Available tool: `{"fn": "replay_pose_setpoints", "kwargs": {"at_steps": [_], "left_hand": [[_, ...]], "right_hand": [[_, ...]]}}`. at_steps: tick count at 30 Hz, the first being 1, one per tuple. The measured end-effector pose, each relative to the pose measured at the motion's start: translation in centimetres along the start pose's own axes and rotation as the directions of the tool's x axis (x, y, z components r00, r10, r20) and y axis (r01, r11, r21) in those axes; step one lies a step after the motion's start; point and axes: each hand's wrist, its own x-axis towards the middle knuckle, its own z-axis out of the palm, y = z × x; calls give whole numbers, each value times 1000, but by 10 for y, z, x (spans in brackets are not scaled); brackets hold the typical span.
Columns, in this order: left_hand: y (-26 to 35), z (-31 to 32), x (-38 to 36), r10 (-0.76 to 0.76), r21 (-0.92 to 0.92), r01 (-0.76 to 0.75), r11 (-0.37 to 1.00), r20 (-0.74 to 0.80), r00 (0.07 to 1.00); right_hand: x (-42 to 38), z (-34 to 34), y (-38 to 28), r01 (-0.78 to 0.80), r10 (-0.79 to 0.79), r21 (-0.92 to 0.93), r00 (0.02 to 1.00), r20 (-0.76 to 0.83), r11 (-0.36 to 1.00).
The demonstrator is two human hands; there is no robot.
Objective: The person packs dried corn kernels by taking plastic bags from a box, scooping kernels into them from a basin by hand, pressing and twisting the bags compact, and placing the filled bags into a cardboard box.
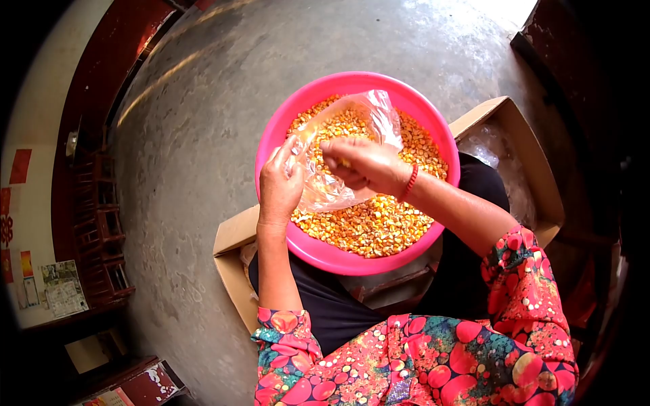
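A pink plastic basin (441,135) full of loose yellow-orange corn kernels (369,233) rests at my lap. Over the corn spreads a clear plastic bag (384,116), crumpled and see-through. My left hand (281,188) pinches the bag's left edge between thumb and fingers, near the basin's left rim. Above the bag, my right hand (367,164) is curled closed, with a red bracelet at its wrist. A little yellow shows at its fingers, which looks like corn kernels; how many it holds is hidden.
An open cardboard box (535,152) with clear plastic inside stands to the right of the basin. Another cardboard box (233,264) is at the left, partly behind my arm. Dark wooden stools (101,216) line the left wall. Grey concrete floor (196,176) surrounds the basin.
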Motion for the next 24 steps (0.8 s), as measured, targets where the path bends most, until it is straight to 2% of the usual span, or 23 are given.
{"fn": "replay_pose_setpoints", "kwargs": {"at_steps": [2, 4, 5, 6, 7, 9, 10, 11, 13, 15, 17, 19, 20, 21, 23, 24], "left_hand": [[2, -1, 0, 11, 9, -11, 1000, 8, 1000], [4, -1, 0, 24, 18, -24, 1000, 16, 1000], [4, -1, 0, 17, 18, -17, 1000, 23, 1000], [5, -1, 0, 9, 18, -10, 1000, 29, 1000], [5, -1, 0, 10, 18, -10, 1000, 29, 1000], [4, 0, -1, -29, 4, 29, 1000, 30, 999], [3, 0, -1, -29, 3, 29, 1000, 30, 999], [3, 0, -1, -6, 9, 6, 1000, 17, 1000], [3, -1, -1, 16, 15, -16, 1000, 1, 1000], [4, -2, -1, -16, -4, 16, 1000, 12, 1000], [1, -2, -1, 3, 5, -3, 1000, 6, 1000], [-1, -2, 0, 22, 15, -22, 1000, 0, 1000], [-1, -1, 0, 35, 19, -35, 999, -9, 999], [-1, -1, -1, 48, 24, -48, 999, -18, 999], [1, -2, -1, 29, 26, -29, 999, -5, 1000], [2, -2, -1, 12, 26, -12, 1000, 5, 1000]], "right_hand": [[6, -8, -10, 172, -179, -52, 968, -174, 984], [11, -17, -16, 305, -318, -92, 916, -243, 948], [14, -20, -16, 395, -413, -119, 871, -267, 911], [14, -28, -20, 423, -464, -210, 857, -223, 882], [17, -32, -20, 423, -465, -210, 857, -223, 881], [24, -37, -19, 537, -642, -392, 735, -219, 747], [24, -42, -20, 545, -656, -444, 742, -141, 712], [24, -44, -20, 545, -656, -445, 742, -140, 711], [21, -40, -22, 430, -668, -674, 733, -126, 600], [17, -34, -21, 438, -689, -692, 716, -117, 573], [8, -27, -20, 381, -438, -507, 899, 7, 773], [1, -15, -11, 329, -278, -549, 944, 177, 768], [-3, -10, -6, 249, -87, -597, 954, 287, 763], [-9, -2, -1, 209, 65, -641, 925, 375, 739], [-13, 2, 24, 351, 184, -732, 821, 540, 584], [-11, -1, 45, 499, 139, -710, 762, 633, 497]]}}
